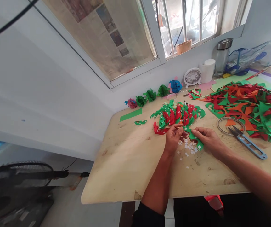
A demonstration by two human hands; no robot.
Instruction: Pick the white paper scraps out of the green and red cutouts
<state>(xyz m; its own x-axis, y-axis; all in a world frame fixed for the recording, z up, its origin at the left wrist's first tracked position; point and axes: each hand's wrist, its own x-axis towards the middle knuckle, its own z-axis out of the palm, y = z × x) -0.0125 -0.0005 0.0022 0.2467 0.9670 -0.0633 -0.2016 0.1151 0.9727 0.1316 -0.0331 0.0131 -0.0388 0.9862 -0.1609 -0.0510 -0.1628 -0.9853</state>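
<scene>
Between both hands is a green paper cutout [193, 137] with scalloped edges and a small white square near its lower end. My right hand [205, 138] pinches it along its right side. My left hand [175, 135] has its fingers curled at the cutout's upper left end; whether they grip it or a tiny piece is too small to tell. Just below lie several small white squares [186, 148], scattered on the wooden table [126, 164]. Behind the hands is a pile of red and green cutouts [173, 115] dotted with white squares. A single green cutout [140, 122] lies left of the pile.
Blue-handled thread snips [250, 143] and a metal ring [231, 119] lie at right, beside a large heap of paper scraps [251, 107]. Finished paper figures [150, 95], a small white fan [192, 77] and a glass bottle [221, 60] line the wall. A green strip [131, 114] lies back left.
</scene>
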